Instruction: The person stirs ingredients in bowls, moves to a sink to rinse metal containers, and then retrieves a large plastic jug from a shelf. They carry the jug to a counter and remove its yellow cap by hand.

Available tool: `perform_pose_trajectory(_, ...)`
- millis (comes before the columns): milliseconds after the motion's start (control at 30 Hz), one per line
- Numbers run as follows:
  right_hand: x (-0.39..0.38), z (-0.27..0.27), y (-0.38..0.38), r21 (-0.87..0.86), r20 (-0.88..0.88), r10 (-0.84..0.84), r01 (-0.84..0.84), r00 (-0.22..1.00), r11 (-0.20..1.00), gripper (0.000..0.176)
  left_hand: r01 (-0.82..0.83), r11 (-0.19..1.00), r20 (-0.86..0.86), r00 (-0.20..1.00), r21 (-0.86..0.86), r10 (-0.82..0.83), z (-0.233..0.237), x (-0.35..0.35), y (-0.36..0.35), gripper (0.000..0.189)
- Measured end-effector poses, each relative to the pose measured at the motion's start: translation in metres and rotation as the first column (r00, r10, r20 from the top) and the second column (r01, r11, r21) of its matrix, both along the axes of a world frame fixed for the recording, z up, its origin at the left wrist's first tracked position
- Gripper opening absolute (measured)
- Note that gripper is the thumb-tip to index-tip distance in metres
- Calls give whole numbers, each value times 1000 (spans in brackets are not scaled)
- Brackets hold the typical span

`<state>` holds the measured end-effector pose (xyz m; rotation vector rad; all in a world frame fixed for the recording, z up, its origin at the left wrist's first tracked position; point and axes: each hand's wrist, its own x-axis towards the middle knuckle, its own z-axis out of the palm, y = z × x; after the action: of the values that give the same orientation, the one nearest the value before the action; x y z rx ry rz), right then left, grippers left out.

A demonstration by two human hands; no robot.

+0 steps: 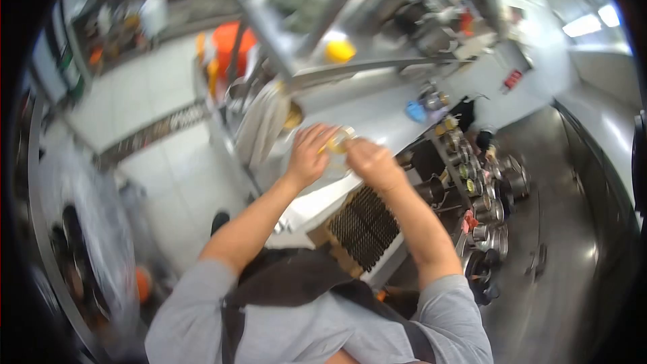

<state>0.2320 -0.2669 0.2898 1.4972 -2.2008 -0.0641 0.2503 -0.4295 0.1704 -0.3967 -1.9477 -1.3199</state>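
Observation:
Over the steel counter (pixel 397 108), my two hands meet around a small clear round container (pixel 342 138) with a yellowish tint, blurred by motion. My left hand (pixel 310 155) grips it from the left side, fingers curled around it. Against its right side, my right hand (pixel 374 164) is closed like a fist; whatever sits inside those fingers is hidden. Just left of my left hand hangs a pale cloth (pixel 261 125), with a brass-coloured bowl (pixel 293 116) beside it.
A steel shelf (pixel 377 67) crosses above the counter, with a yellow item (pixel 340 51) on it. To the right stand several metal pots (pixel 490 212) in rows. A dark grid mat (pixel 364 226) lies below my right forearm. An orange bucket (pixel 232 47) is at upper left.

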Motion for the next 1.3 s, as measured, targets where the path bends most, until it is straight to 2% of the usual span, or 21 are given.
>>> perform_pose_trajectory(100, -13, -13, 3, -121, -98, 38, -50, 994, 991, 28, 131, 991, -58, 990, 6, -131, 4, -22, -9, 51)
perform_pose_trajectory(167, -9, -9, -1, -130, -103, -2, -11, 995, 991, 28, 234, 972, -16, 972, 30, -234, 8, -26, -16, 48)
perform_pose_trajectory(300, -5, -9, 2, -151, -63, -31, 21, 998, 988, 27, 176, 980, -7, 984, -89, -177, 18, -26, -21, 44)
perform_pose_trajectory(467, -3, -12, 3, -225, 13, -53, 55, 998, 973, 28, 110, 947, 26, 994, -301, -108, 37, -25, -21, 53)
perform_pose_trajectory(533, -1, -17, 1, -365, 55, -157, 166, 986, 916, 32, 145, 935, 80, 989, -322, -126, 50, -24, -22, 55)
perform_pose_trajectory(567, 2, -21, 1, -370, 58, -153, 163, 987, 914, 32, 183, 923, 136, 980, -338, -145, 55, -24, -22, 56)
perform_pose_trajectory(633, 8, -32, 0, -503, 159, -230, 279, 960, 818, 31, 211, 918, 118, 976, -336, -181, 53, -30, -20, 57)
perform_pose_trajectory(667, 6, -40, 2, -510, 172, -227, 284, 959, 812, 31, 242, 912, 99, 970, -331, -221, 50, -33, -19, 58)
perform_pose_trajectory(733, -3, -62, 8, -577, 406, -246, 455, 880, 678, 36, 241, 917, 94, 970, -318, -223, 44, -37, -14, 58)
perform_pose_trajectory(767, -5, -73, 11, -580, 437, -233, 471, 868, 665, 36, 239, 924, 79, 971, -299, -226, 39, -36, -14, 57)
perform_pose_trajectory(800, -9, -81, 14, -582, 613, -138, 563, 778, 586, 38, 248, 916, 119, 968, -316, -221, 39, -34, -13, 57)
perform_pose_trajectory(833, -9, -84, 11, -557, 754, -22, 657, 656, 508, 40, 269, 927, 114, 962, -260, -247, 41, -32, -11, 56)
perform_pose_trajectory(867, -8, -88, 9, -552, 774, -5, 677, 633, 487, 40, 293, 934, 103, 955, -205, -277, 41, -31, -11, 55)
perform_pose_trajectory(933, 1, -71, 10, -530, 806, 72, 661, 588, 530, 40, 307, 929, 114, 950, -206, -289, 37, -32, -13, 55)
perform_pose_trajectory(967, 1, -74, 12, -533, 810, 71, 680, 582, 503, 40, 305, 933, 88, 952, -190, -293, 36, -35, -10, 54)
perform_pose_trajectory(1033, 2, -79, 13, -590, 743, 53, 615, 667, 523, 39, 331, 918, 101, 943, -218, -317, 33, -41, -12, 54)
perform_pose_trajectory(1167, 10, -69, 12, -578, 761, 56, 636, 646, 511, 36, 404, 885, 163, 913, -233, -374, 41, -50, -19, 57)
perform_pose_trajectory(1233, 9, -76, 12, -603, 747, 69, 629, 662, 492, 36, 483, 835, 253, 870, -263, -423, 51, -52, -27, 57)
perform_pose_trajectory(1300, 9, -85, 8, -625, 740, 106, 621, 664, 473, 36, 494, 816, 302, 861, -299, -410, 67, -57, -34, 57)
